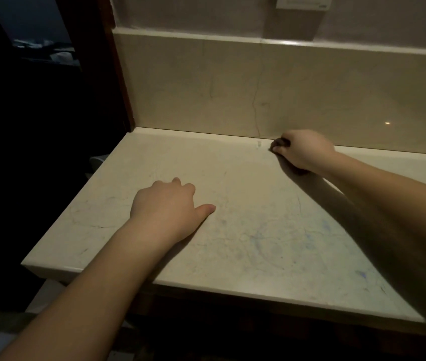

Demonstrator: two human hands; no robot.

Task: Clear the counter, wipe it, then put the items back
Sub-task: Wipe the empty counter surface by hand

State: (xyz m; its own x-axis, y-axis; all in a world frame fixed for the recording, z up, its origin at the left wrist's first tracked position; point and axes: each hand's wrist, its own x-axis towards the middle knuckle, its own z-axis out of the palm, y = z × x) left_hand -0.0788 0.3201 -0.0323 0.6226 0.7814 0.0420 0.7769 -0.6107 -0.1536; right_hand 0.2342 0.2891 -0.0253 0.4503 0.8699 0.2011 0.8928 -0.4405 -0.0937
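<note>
right grip: the right hand (304, 149) has its fingers curled round a small dark wad, apparently a cloth (279, 145), pressed to the worktop (245, 230) at the back edge, just beside the splashback (232, 87).
left grip: the left hand (166, 204) rests on the worktop, fingers loosely bent, holding nothing.
worktop: pale stone, no items showing on it; faint bluish smears (310, 238) near the front.
step: judged to be the wiping stage.
risk: the dim light may hide the smears, so the wad's small strokes could miss the front area.
</note>
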